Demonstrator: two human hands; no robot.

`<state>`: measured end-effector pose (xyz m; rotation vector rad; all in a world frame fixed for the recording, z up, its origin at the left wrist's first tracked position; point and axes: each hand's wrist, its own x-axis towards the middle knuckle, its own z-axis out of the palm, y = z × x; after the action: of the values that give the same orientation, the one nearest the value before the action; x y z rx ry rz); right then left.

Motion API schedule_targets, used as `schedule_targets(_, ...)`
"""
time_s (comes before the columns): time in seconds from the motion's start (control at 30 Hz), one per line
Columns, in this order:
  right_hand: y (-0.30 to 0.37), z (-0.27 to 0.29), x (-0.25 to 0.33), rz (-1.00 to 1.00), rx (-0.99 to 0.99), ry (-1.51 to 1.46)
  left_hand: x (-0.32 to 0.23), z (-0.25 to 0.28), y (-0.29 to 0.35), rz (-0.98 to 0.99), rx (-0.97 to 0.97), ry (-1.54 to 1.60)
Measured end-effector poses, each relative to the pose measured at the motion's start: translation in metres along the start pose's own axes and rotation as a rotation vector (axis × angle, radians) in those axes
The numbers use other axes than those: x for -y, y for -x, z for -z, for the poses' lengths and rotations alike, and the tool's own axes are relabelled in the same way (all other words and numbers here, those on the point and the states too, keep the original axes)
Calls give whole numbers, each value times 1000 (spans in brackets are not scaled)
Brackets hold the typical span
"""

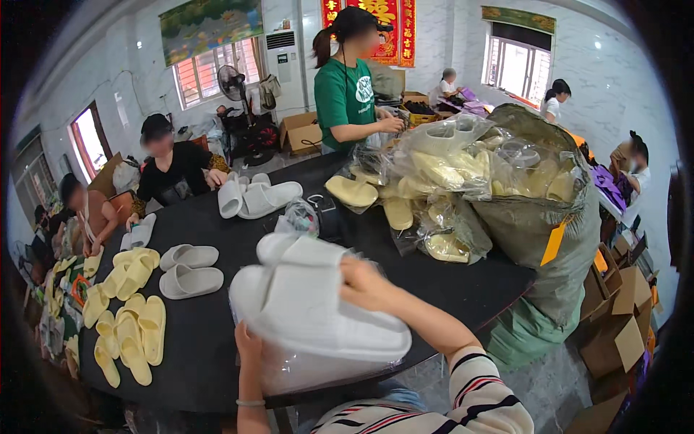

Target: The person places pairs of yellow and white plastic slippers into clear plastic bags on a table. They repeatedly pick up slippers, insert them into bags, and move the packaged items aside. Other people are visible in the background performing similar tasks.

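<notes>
A pair of light grey-white slide slippers (311, 311) is held up over the near edge of the black table, one overlapping the other and slightly smeared by motion. My right hand (369, 283) is closed round the strap area at their right side. Under and beside them spreads a clear plastic bag (303, 370). My left hand (249, 343) is at the bag's left edge, closed on it, with its fingers partly hidden by the slippers. Just beyond lies a bunched clear plastic wrapper (298, 217).
The black table (210, 329) carries grey slippers (190, 271), pale yellow slippers (137, 333) and white slippers (260, 197). A large green woven sack (538, 239) at the right holds bagged yellow slippers. Co-workers stand or sit around; cardboard boxes (614, 329) stack at the far right.
</notes>
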<state>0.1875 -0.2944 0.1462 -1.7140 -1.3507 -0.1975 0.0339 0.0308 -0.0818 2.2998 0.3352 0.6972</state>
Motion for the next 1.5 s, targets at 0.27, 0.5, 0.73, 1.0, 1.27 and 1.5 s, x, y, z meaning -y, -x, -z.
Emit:
schedule_targets(0.27, -4, -108, -19, -128, 267, 287, -6, 31, -7, 383, -163, 967)
schedule_targets(0.5, 67, -158, -82, -208, 225, 424, 15, 22, 0, 385, -94, 454)
schedule_targets(0.73, 66, -144, -83, -63, 254, 297, -34, 39, 4, 230, -204, 182)
schedule_targets(1.0, 66, -73, -108, -340, 211, -559, -188, 45, 9, -420, 218, -103)
schedule_targets(1.27, 111, -82, -181, -705, -204, -699, -186, -4, -4, -718, 264, -578)
schedule_targets(1.5, 115, -97, -193, -572, -125, -455, -187, -18, -28, -743, 229, -617)
